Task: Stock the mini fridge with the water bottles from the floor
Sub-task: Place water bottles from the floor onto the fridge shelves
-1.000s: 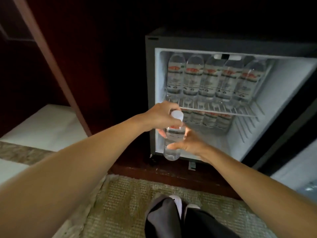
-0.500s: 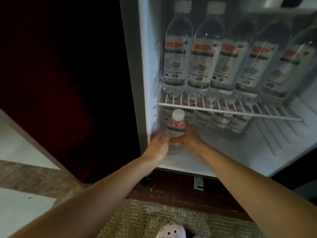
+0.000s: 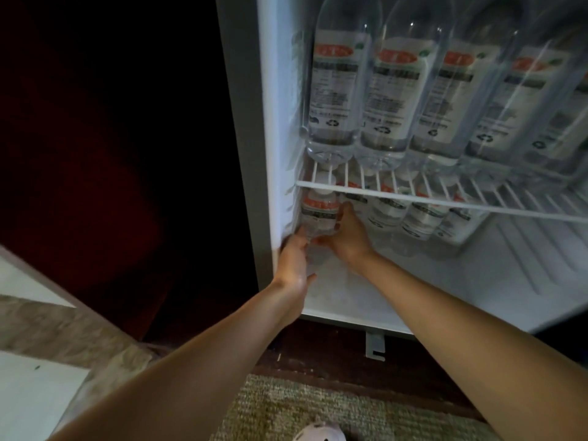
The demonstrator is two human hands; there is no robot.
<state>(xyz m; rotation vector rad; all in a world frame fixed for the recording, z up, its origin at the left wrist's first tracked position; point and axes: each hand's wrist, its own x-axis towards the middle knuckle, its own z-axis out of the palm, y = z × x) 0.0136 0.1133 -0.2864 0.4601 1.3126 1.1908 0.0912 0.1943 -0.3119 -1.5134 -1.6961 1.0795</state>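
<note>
In front of me, the mini fridge's wire shelf (image 3: 445,203) carries a row of tall water bottles (image 3: 337,90); smaller bottles (image 3: 420,218) stand on the fridge floor (image 3: 397,281) toward its back edge.

1. We cannot see the caps of the upper-shelf bottles (image 3: 337,90); the top edge cuts them off.
2. The wire shelf (image 3: 445,202) hides the lower-row bottles' (image 3: 423,214) tops.
3. Our left hand's (image 3: 294,259) fingertips vanish behind the small bottle (image 3: 319,214).
4. Label print is blurred.
</note>
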